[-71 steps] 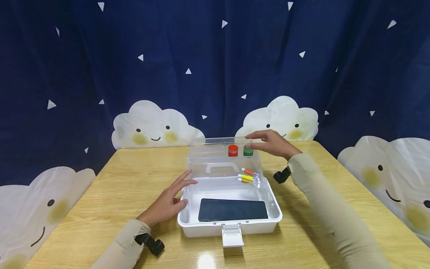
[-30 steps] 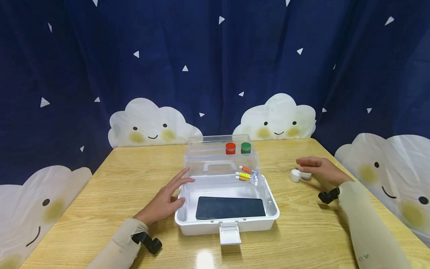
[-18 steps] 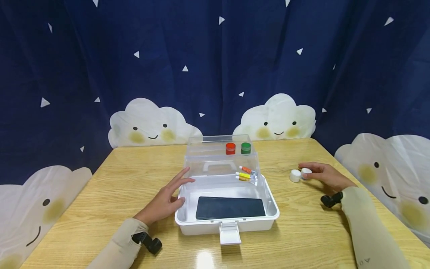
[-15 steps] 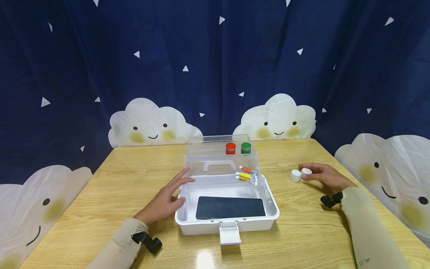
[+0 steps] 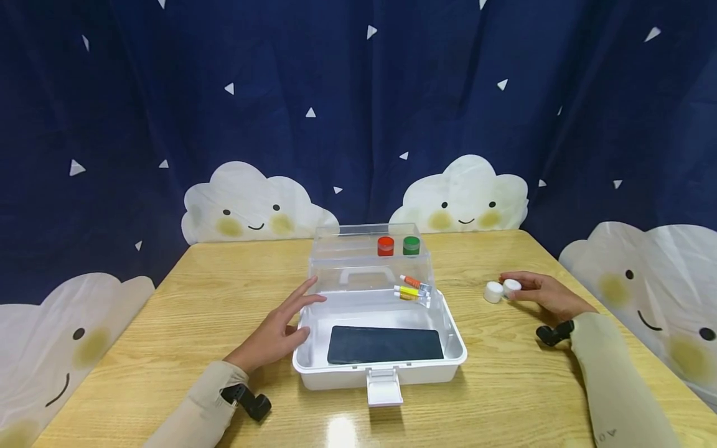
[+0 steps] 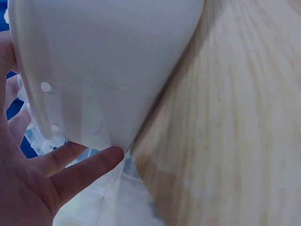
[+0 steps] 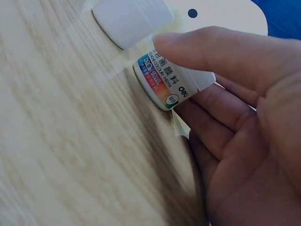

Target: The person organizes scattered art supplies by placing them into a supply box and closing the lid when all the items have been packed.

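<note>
With thumb and fingers my right hand pinches a small white-lidded paint jar, which has a colourful label and seems to stand on the table. A second white jar stands just left of it. My left hand, fingers fairly straight, rests on the left side of a white storage box; its fingertips touch a corner of the box in the left wrist view. Inside the box lies a dark flat panel. Its transparent lid stands raised at the back.
A red paint jar and a green one sit at the lid's right end. Several paint tubes lie below them. The white latch hangs down in front. Behind the wooden table hangs a blue curtain.
My right hand has left the green jar in the lid, moved right and down to the two white jars, and taken hold of the right one. My left hand has stayed at the box.
</note>
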Available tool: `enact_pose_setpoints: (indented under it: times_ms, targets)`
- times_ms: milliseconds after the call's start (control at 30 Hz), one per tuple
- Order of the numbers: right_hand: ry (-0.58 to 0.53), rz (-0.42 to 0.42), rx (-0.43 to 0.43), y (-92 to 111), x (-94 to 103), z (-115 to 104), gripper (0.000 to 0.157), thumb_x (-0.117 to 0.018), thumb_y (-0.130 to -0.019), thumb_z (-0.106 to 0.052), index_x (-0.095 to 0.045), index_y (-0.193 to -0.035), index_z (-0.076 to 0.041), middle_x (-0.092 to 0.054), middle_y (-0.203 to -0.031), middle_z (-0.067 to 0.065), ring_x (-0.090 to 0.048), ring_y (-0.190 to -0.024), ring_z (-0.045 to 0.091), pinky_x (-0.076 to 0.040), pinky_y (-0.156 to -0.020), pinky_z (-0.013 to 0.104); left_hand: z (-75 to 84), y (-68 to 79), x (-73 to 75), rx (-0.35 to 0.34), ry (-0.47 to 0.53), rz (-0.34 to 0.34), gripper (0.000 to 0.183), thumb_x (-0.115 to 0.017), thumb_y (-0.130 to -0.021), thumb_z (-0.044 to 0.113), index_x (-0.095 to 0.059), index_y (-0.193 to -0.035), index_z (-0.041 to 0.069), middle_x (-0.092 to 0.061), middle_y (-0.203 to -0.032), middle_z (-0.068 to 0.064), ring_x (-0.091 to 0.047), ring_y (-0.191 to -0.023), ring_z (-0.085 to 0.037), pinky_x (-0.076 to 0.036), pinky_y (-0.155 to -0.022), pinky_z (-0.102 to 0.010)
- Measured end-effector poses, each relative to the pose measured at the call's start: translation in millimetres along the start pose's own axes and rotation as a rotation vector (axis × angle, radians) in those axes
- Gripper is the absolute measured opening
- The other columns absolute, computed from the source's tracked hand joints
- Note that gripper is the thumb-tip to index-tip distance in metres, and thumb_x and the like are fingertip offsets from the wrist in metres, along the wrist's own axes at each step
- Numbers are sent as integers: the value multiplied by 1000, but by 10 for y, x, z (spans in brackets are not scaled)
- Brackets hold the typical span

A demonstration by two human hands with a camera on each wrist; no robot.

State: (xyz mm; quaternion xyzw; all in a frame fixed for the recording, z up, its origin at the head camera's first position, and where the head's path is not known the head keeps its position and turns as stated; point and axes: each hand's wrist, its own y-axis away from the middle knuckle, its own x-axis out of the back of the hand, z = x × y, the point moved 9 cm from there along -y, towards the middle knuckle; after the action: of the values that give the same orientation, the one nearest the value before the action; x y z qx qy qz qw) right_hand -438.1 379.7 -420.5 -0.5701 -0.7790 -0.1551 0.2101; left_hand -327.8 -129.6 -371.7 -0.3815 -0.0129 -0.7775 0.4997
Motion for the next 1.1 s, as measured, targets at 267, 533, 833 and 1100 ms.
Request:
enact_pose_setpoints:
  times_ms: [267, 533, 833, 1100]
  targets:
    - [-13, 6, -16, 0, 2, 25, 58, -65, -81, -27, -44, -132, -7, -50, -130, 7, -51, -103, 0, -37, -80, 10, -13, 4, -6, 18, 1, 0, 61, -55, -82, 2, -41, -132, 34, -8, -150, 13, -19, -134, -14, -49, -74, -25]
    - [-3, 12, 11, -4, 23, 11, 56, -65, -82, -25, -46, -131, -7, -53, -127, 8, -52, -103, 0, -39, -80, 11, -1, -8, 1, 6, 3, 0, 61, -55, -82, 2, -41, -132, 33, -8, -150, 11, -20, -133, -15, -50, -74, -27]
    - [23, 40, -22, 6, 54, -12, 57, -65, -81, -29, -46, -131, -12, -50, -130, 8, -51, -105, 1, -37, -81, 12, 222, 4, 31, -16, 14, -4, 57, -54, -83, -1, -42, -133, 24, -9, -151, 2, -22, -133, -24, -51, -70, -26]
    - [13, 36, 18, -40, 70, -126, 55, -64, -82, -27, -46, -131, -9, -49, -130, 14, -51, -106, 5, -43, -81, 18, 375, 18, 58, -47, 23, 3, 55, -53, -81, -5, -43, -132, 15, -12, -150, -5, -23, -132, -32, -51, -68, -29]
